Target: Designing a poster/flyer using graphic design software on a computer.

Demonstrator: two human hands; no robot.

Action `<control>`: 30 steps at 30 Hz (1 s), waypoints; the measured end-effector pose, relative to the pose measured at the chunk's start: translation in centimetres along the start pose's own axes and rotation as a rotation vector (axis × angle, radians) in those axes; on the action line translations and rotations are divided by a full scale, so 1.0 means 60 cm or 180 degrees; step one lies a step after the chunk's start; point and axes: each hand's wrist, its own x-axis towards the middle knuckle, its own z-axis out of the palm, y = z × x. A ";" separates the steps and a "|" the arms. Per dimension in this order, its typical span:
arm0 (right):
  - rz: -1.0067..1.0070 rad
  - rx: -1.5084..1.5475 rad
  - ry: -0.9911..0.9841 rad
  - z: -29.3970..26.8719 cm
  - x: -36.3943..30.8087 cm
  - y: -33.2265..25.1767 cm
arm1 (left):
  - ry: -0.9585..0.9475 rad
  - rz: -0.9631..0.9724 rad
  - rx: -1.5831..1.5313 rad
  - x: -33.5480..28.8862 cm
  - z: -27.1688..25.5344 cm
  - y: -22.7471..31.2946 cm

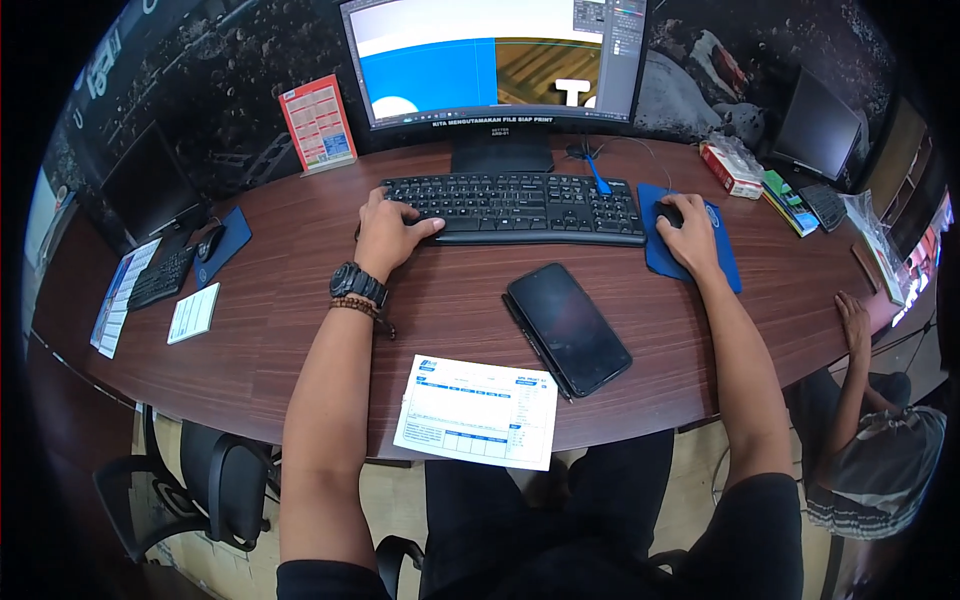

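Black plastic keyboard (515, 207) sits on the curved dark wood-grain bench (300, 300), just in front of the monitor stand. The left hand (388, 233) rests loosely curled on the keyboard's left end, fingers on the keys and gripping nothing; a black wristwatch (357, 283) and a brown bead bracelet (358, 309) sit on that wrist. The right hand (688, 240) is cupped around a black computer mouse (668, 213) on a blue rectangular mouse pad (722, 262), just right of the keyboard. Between the forearms lies a black smartphone (569, 327), screen dark, and near the bench edge a white printed paper form (477, 411). Another person's hand (854, 322) rests at the far right edge.
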 end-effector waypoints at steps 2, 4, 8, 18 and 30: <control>0.0012 -0.0007 -0.0029 -0.002 -0.002 0.002 | -0.0007 0.0106 -0.0093 0.000 0.003 0.004; 0.0040 -0.0030 -0.0008 -0.005 -0.001 0.004 | -0.0025 0.0137 -0.0057 -0.001 0.006 0.009; 0.0126 -0.0122 0.0046 -0.007 -0.001 0.002 | -0.0021 0.0156 -0.0086 0.004 0.017 -0.001; 0.0200 -0.0115 -0.0053 -0.013 -0.002 -0.007 | 0.0023 -0.0294 0.0202 -0.004 0.026 -0.019; 0.0133 0.0001 -0.0028 -0.013 -0.003 0.000 | -0.0058 -0.0289 0.0368 -0.006 0.023 -0.009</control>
